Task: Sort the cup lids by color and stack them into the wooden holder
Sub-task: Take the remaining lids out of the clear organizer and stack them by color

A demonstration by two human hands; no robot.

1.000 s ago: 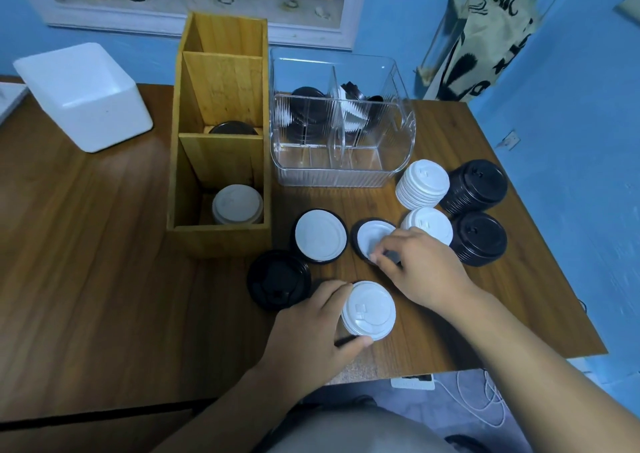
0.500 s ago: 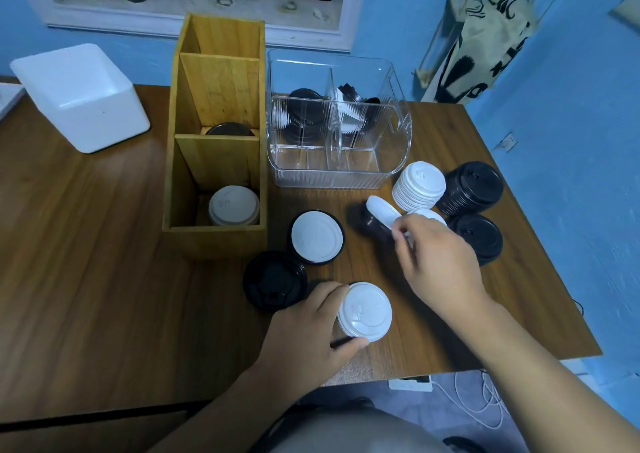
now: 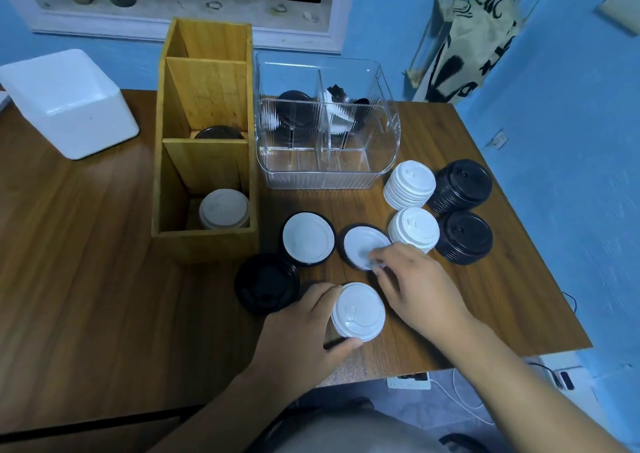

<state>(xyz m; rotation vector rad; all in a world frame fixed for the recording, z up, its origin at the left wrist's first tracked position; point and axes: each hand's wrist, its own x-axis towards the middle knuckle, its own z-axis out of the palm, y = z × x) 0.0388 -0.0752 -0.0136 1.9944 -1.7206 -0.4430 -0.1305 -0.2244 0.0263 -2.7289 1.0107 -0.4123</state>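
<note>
Currently the left hand is gripping a short stack of white lids near the table's front edge, its fingers and thumb curling round it. The right hand is touching a flat white lid's near rim with bent fingertips; blur is hiding any pinch. The wooden holder is standing to the left.

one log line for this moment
left hand: grips white domed plastic lids | right hand: fingertips on flat white lid, grip unclear | wooden holder: white lids in near compartment
</note>
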